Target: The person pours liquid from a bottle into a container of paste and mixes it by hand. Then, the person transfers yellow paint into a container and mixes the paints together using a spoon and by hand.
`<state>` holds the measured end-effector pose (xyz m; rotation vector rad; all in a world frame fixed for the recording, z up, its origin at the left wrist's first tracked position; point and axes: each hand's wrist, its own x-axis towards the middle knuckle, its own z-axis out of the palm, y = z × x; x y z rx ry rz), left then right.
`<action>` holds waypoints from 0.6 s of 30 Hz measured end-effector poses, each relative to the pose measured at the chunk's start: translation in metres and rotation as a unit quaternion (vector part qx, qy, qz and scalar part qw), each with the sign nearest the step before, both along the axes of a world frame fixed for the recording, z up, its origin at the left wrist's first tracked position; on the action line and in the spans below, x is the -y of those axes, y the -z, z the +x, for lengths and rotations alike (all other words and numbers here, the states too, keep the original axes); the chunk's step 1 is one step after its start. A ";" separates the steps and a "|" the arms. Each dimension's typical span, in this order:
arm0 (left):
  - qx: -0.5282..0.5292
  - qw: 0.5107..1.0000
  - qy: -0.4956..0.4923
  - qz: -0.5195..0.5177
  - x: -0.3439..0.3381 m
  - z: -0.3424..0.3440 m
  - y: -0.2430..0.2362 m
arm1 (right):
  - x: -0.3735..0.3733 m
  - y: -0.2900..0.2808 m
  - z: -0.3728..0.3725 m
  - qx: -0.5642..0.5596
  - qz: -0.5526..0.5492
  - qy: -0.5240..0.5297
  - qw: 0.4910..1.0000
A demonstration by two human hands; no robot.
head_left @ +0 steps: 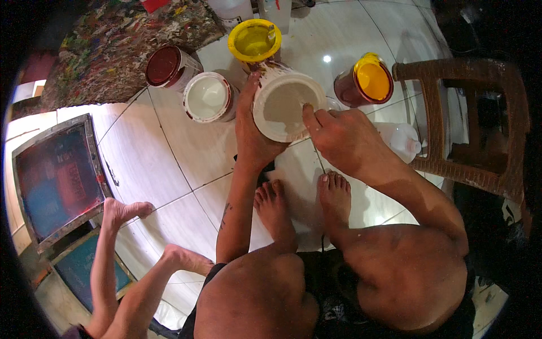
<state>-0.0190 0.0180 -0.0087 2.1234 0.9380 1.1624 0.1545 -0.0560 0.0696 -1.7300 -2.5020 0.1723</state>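
Between my knees and the paint tins, a white tub (259,111) is tilted toward me, holding pale greyish, smooth contents. My left hand (254,133) wraps round its left side and underside, thumb up along the wall. At the tub's right rim is my right hand (345,138), fingers curled in a pinch with a fingertip just over the opening. Whatever the pinch holds is hidden. Just behind the tub stands a yellow-rimmed tub (234,50) with yellow paint inside.
Left stand a white-filled tin (188,102) and a dark red tin (164,66); right, a tin of yellow-orange paint (374,81). A clear plastic bottle (403,141) lies by a brown wooden stool (432,107). Framed screens (56,175) and another person's legs (104,271) are left.
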 end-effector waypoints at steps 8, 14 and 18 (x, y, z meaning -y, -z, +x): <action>0.026 1.000 -0.004 0.010 -0.001 0.000 0.000 | 0.004 -0.009 -0.001 -0.041 0.073 -0.032 0.996; 0.027 1.000 -0.009 -0.006 -0.001 0.002 -0.009 | 0.007 -0.004 0.002 -0.040 0.064 -0.026 0.997; 0.039 0.999 -0.006 0.000 -0.001 0.005 -0.010 | 0.001 -0.006 0.005 -0.068 0.089 -0.014 0.994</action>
